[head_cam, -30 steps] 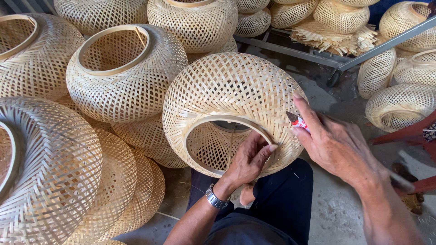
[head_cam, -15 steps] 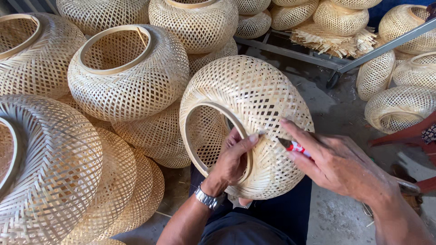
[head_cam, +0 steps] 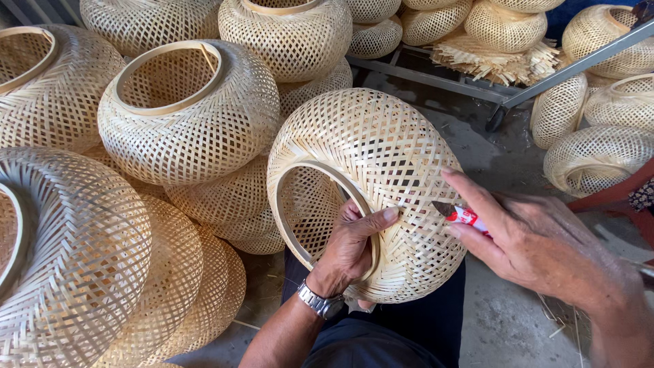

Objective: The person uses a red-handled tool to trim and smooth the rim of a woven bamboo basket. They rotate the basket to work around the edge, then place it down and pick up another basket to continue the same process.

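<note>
Bamboo basket (head_cam: 381,157) fully woven, on lap; left hand (head_cam: 351,242) clamps its rim, right hand (head_cam: 531,238) pinches red-handled cutter (head_cam: 458,214) at stray ends.

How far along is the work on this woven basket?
Done: the woven basket is fully woven, its rim hoop fitted. In hand: left hand grips the rim while right hand holds a red-handled tool at its side. Left: cannot tell.

Two hands are showing: a left hand (head_cam: 347,249) and a right hand (head_cam: 538,242). One red-handled cutter (head_cam: 462,215) and one wristwatch (head_cam: 320,302) are showing. Some seventeen woven bamboo shades are appearing, though those crowding the top edge are defying an exact count.
</note>
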